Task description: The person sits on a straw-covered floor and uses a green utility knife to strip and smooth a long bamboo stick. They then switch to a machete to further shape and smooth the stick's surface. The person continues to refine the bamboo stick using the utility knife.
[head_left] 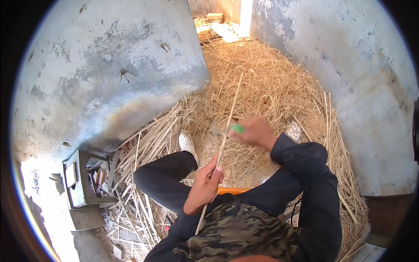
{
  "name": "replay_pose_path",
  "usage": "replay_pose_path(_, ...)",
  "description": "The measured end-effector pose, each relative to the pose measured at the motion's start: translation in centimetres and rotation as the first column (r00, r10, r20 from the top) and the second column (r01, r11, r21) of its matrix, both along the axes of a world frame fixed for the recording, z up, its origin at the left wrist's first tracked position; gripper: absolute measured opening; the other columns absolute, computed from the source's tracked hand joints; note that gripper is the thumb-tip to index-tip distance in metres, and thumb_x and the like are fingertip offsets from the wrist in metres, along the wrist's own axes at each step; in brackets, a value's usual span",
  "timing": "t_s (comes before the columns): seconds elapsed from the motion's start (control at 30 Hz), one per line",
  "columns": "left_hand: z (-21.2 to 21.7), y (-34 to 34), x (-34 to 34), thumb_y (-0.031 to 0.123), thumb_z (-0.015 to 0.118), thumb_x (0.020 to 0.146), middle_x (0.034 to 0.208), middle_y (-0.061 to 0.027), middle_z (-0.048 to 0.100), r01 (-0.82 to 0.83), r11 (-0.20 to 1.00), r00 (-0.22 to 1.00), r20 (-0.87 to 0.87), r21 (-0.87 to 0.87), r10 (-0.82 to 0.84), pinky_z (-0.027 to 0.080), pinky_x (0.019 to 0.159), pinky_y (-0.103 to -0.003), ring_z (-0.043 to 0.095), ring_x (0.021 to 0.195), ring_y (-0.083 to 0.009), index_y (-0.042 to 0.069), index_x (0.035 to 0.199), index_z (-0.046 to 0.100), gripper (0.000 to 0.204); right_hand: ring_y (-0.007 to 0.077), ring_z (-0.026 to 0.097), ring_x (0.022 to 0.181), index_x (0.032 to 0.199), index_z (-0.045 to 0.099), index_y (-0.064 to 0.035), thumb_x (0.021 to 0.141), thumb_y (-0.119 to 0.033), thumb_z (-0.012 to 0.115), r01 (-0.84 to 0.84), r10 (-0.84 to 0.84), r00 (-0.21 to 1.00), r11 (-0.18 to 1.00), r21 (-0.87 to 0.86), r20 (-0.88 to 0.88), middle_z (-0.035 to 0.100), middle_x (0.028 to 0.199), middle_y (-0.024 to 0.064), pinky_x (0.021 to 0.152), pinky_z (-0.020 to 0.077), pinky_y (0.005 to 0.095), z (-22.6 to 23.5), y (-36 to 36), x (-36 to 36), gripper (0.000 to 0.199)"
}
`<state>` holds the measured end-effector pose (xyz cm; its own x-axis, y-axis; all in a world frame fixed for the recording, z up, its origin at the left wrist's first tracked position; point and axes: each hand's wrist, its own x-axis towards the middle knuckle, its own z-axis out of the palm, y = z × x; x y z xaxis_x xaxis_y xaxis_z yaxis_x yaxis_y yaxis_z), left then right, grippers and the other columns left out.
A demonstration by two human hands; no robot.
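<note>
A long, thin, pale stick (234,105) slants from my lap up and away over the floor. My left hand (204,184) is closed round its lower part, thumb on top. Beyond it, my right hand (255,132) is closed on a green-handled tool (237,128) held against or just beside the stick's middle. Motion blurs the tool's working end, so I cannot tell its shape or whether it touches the stick.
Straw-like shavings (270,83) cover the floor. Split sticks (152,126) lie piled at the left, and more strips (345,174) line the right wall (340,87). A small wooden cabinet (80,179) stands at the left. My light clogs (187,146) rest among the shavings.
</note>
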<state>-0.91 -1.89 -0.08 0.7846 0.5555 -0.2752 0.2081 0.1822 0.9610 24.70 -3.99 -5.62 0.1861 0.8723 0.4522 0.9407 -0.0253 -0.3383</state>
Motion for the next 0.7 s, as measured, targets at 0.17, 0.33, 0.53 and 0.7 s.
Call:
replay_pose_path(0.17, 0.1, 0.2, 0.4, 0.012, 0.046, 0.099, 0.061, -0.0103, 0.041, 0.059, 0.905, 0.996, -0.090, 0.422, -0.023, 0.036, 0.052, -0.029, 0.043, 0.054, -0.0132, -0.004, 0.144, 0.032, 0.050, 0.0240, 0.053, 0.039, 0.061, 0.065, -0.0142, 0.085, -0.069, 0.051, 0.029, -0.028, 0.999, 0.999, -0.015, 0.018, 0.050, 0.043, 0.0065, 0.038, 0.0393, 0.0369, -1.1, 1.2, 0.4, 0.061)
replay_pose_path(0.33, 0.6, 0.5, 0.3, 0.011, 0.047, 0.097, 0.063, -0.0219, 0.046, 0.044, 0.829, 0.993, -0.113, 0.557, 0.023, 0.040, 0.054, -0.038, 0.050, 0.051, -0.0291, -0.005, 0.141, 0.036, 0.049, 0.0278, 0.053, 0.039, 0.054, 0.056, -0.0118, 0.085, -0.064, 0.055, -0.130, 0.130, 0.991, 0.988, 0.079, 0.006, 0.048, 0.043, 0.0093, 0.038, 0.0384, 0.0380, 0.2, 0.3, -1.7, 0.061)
replay_pose_path(0.53, 2.0, 0.6, 0.4, 0.011, 0.048, 0.096, 0.064, -0.0231, 0.048, 0.047, 0.845, 0.986, -0.160, 0.532, 0.046, 0.041, 0.055, -0.038, 0.052, 0.052, -0.0324, -0.006, 0.139, 0.038, 0.048, 0.0253, 0.049, 0.036, 0.051, 0.050, -0.0117, 0.086, -0.067, 0.052, -0.119, 0.128, 0.990, 0.982, 0.145, -0.054, 0.045, 0.042, 0.0079, 0.037, 0.0360, 0.0376, 0.1, 0.9, -1.8, 0.066)
replay_pose_path(0.7, 0.9, 0.0, -0.3, 0.011, 0.049, 0.096, 0.066, -0.0236, 0.050, 0.083, 0.842, 0.987, -0.159, 0.533, 0.003, 0.043, 0.056, -0.037, 0.055, 0.054, -0.0301, -0.005, 0.141, 0.037, 0.049, 0.0199, 0.051, 0.036, 0.051, 0.054, -0.0143, 0.087, -0.071, 0.048, 0.120, -0.120, 0.992, 0.993, 0.007, 0.025, 0.047, 0.042, 0.0054, 0.038, 0.0389, 0.0354, -0.3, 2.8, 4.3, 0.067)
